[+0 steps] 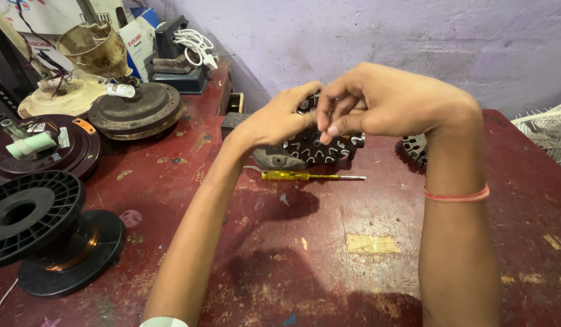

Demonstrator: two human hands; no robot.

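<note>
Both hands hold the slotted black stator (317,145) above the red table (365,242): left hand (274,121) clamps its edge, right hand (371,100) fingertips pinched at its slots, so winding work seems underway, needing steady support

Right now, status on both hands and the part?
Left hand and right hand both gripping the slotted stator core, held above the red table. Yellow screwdriver lies just beneath, untouched.

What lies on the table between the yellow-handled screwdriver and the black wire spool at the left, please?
In the head view, only the person's left forearm crosses that stretch; beneath it the red table is bare between screwdriver and spool.
</note>
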